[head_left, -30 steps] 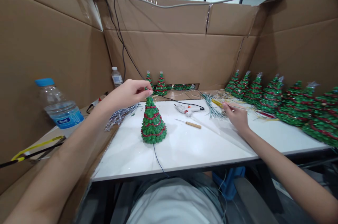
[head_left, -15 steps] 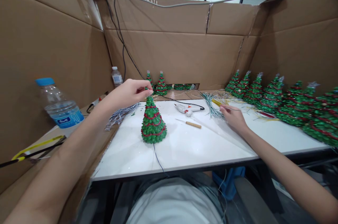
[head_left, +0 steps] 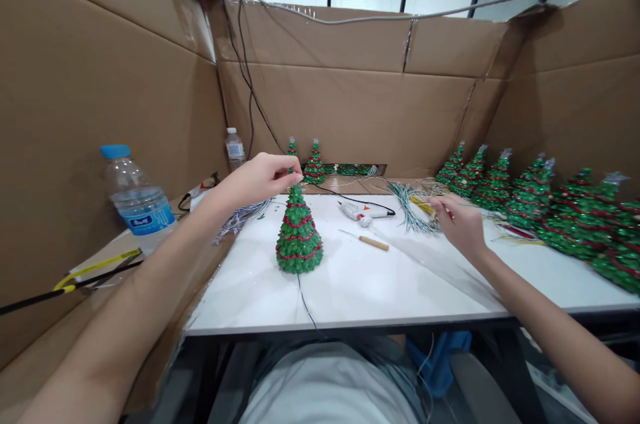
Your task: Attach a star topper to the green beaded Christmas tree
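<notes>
A small green Christmas tree (head_left: pixel 300 237) with red garlands stands upright on the white table (head_left: pixel 250 304), a dark wire trailing from its base to the front edge. My left hand (head_left: pixel 267 177) is closed in a pinch at the tree's tip, fingers covering the very top. Over to the right, my right hand (head_left: pixel 459 221) has thumb and fingers pinched together beside a bundle of thin green and white wires (head_left: pixel 411 211). What sits between those fingertips is too small to make out. Between the hands lie a wooden-handled awl (head_left: pixel 374 243) and a white glue gun (head_left: pixel 357 212).
Several finished-looking trees (head_left: pixel 530 191) line the right side, and two more (head_left: pixel 315 164) stand at the back. Water bottles (head_left: pixel 143 207) are on the left. Silvery wires (head_left: pixel 245 216) lie behind my left forearm. Cardboard walls (head_left: pixel 325 104) enclose the table.
The whole view has shifted slightly. My right hand has turned a little, and the thin green strand seen at its fingers is no longer distinct. My left hand stays at the tree's tip.
</notes>
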{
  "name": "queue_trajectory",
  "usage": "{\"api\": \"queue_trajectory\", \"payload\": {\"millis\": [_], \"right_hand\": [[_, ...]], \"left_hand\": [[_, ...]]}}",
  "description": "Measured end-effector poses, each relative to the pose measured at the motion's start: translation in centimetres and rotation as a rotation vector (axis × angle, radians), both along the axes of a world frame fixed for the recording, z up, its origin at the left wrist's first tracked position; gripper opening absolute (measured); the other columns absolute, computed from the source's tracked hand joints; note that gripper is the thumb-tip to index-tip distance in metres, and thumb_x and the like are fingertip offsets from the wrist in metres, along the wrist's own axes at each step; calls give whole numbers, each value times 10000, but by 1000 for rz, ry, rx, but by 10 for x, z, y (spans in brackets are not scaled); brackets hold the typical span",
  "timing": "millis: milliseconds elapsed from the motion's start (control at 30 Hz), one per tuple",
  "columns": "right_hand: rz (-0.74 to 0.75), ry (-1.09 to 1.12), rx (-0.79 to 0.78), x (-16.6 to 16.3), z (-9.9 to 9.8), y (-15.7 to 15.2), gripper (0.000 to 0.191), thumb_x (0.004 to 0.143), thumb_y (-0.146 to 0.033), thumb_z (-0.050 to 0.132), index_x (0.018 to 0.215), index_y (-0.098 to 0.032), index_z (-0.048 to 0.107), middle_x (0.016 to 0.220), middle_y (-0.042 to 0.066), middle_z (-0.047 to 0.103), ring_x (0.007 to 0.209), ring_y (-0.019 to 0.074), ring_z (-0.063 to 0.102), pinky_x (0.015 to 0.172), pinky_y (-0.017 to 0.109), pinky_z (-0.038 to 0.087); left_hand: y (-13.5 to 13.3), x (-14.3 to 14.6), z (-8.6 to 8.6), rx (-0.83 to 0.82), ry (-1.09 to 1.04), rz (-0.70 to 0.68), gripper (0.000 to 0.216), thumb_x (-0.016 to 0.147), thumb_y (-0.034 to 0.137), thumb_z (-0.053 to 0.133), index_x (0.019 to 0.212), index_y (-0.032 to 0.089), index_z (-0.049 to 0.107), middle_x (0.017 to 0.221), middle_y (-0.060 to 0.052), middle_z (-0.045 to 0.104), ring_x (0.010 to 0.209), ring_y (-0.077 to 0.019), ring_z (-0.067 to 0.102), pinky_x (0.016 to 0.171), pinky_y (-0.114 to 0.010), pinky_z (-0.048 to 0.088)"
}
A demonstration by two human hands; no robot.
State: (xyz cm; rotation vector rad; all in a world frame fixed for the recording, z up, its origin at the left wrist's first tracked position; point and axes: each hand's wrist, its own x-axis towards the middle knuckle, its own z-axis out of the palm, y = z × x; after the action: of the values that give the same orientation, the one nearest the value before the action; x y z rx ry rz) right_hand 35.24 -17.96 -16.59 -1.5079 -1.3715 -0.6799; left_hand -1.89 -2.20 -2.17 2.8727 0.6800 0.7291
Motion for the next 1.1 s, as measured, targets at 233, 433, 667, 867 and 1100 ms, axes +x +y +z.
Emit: {"api": "queue_trajectory", "payload": {"millis": [233, 433, 667, 867, 1100], "right_hand": [[315, 306, 274, -85, 93, -2, 384, 924, -500, 506, 770, -198, 686, 631, 25, 649, 527, 120, 570, 459, 254, 427], [669, 249, 305, -162, 138, 31, 399, 926, -529, 494, 733, -206, 628, 633, -16, 587, 553, 77, 559, 498, 210, 443], [796, 119, 215, -197, 137, 68, 428, 938, -542, 444, 758, -186, 598, 673, -17, 569, 614, 78, 568, 591, 220, 444], [852, 207, 211, -200, 135, 77, 435, 939, -554, 438, 765, -191, 605, 647, -18, 566, 572, 72, 535, 545, 208, 426], [834, 288, 259, -200, 137, 77, 468, 925, -595, 433, 770, -188, 605, 672, -13, 577, 563, 63, 530, 525, 200, 429]], "left_hand": [[-2, 0, -2, 13, -10, 5, 270, 878, 389, 491, 827, 162, 628, 571, 24, 476, 543, -99, 400, 524, -216, 289], [-5, -1, -1, 19, 9, 25, 264, 883, 377, 482, 840, 166, 637, 613, 7, 538, 567, -109, 447, 545, -221, 314], [-9, -1, -1, 23, -3, 21, 230, 879, 335, 486, 816, 166, 628, 597, 22, 509, 564, -106, 435, 550, -220, 310], [-13, -5, 1, 50, -2, 80, 276, 891, 352, 485, 1022, 199, 675, 663, 17, 572, 584, -114, 464, 564, -223, 328], [-20, -6, 4, -285, -154, -175, 359, 941, 330, 400, 1073, 109, 651, 582, 33, 431, 526, -92, 375, 507, -203, 322]]}}
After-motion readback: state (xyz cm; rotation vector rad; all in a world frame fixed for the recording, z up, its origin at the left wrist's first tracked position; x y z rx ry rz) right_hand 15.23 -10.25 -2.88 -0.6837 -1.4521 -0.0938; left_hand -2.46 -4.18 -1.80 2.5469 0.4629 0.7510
